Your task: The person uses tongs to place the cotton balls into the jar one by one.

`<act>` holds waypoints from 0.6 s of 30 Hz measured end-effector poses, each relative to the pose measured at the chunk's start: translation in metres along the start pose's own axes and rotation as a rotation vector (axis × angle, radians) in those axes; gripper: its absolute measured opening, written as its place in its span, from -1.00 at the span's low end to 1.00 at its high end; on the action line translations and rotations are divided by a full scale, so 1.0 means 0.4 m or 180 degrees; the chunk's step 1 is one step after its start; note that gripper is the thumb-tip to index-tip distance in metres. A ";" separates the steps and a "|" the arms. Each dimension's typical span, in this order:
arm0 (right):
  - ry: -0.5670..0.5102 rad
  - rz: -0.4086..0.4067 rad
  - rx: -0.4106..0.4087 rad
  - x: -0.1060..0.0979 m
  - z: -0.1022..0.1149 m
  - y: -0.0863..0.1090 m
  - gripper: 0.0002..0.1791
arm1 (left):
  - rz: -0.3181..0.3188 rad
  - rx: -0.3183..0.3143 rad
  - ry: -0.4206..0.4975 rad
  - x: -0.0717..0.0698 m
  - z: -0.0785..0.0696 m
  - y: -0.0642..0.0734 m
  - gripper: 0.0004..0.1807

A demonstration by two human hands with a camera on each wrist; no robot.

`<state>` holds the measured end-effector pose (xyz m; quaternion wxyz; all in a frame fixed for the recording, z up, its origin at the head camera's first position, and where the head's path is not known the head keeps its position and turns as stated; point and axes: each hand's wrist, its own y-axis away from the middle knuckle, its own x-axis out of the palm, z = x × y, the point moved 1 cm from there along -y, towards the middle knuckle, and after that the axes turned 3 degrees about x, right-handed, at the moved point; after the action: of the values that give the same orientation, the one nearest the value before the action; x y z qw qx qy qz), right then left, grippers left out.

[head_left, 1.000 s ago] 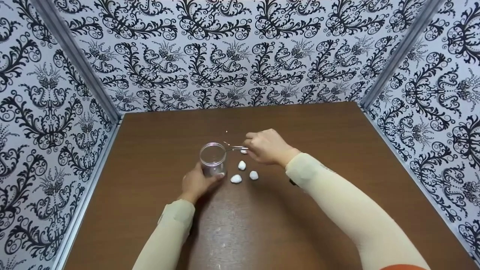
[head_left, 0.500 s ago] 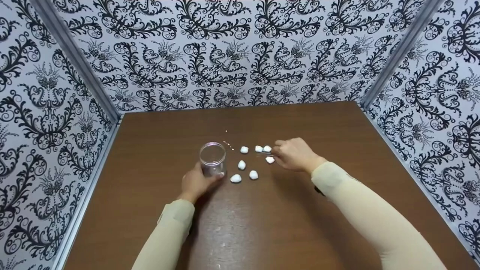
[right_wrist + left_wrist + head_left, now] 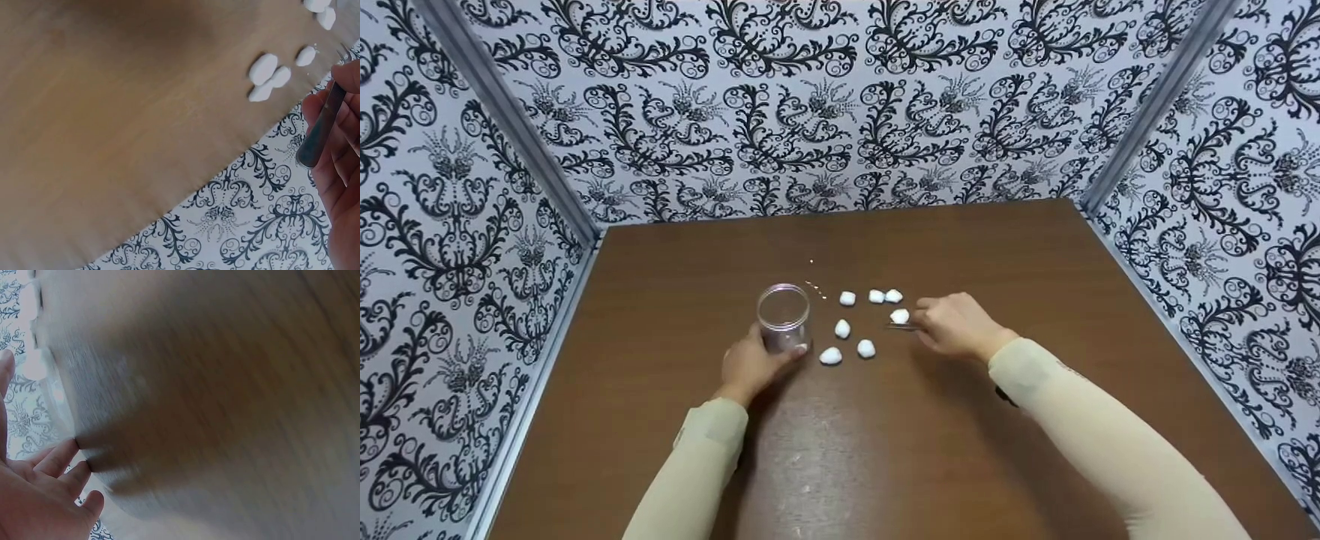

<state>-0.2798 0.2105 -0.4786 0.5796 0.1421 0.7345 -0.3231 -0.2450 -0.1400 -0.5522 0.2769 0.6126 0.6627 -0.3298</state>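
In the head view my left hand [image 3: 751, 366] holds a clear, lidless jar [image 3: 785, 325] upright on the table, its thumb along the side facing me. The left wrist view has those fingers [image 3: 59, 458] against the jar's wall. To the right, my right hand [image 3: 958, 325] pinches metal tweezers [image 3: 901, 326], which point left. Just behind their tips lies a white cotton ball [image 3: 899, 316]. No cotton shows between the tips. In the right wrist view the tweezers [image 3: 322, 126] lie between thumb and fingers, with cotton balls [image 3: 263, 68] beyond them.
Several more cotton balls lie between jar and tweezers, among them a front one [image 3: 831, 356] and a touching pair [image 3: 885, 296] at the back. Tiny white bits [image 3: 815, 289] dot the brown table [image 3: 697, 259] behind the jar. Patterned walls [image 3: 825, 150] enclose three sides.
My right hand has swung the tweezers rightward from beside the jar to the cotton balls, then slightly nearer me, past the rightmost one. My left hand and the jar have stayed put.
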 end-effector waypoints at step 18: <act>-0.0134 0.0115 -0.0003 0.042 0.040 0.018 -0.89 | 0.0003 -0.0015 0.0029 0.000 0.002 0.001 -0.02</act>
<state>-0.2682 0.2031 -0.4985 0.6007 0.1483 0.7196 -0.3152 -0.2448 -0.1405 -0.5526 0.2756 0.6138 0.6644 -0.3254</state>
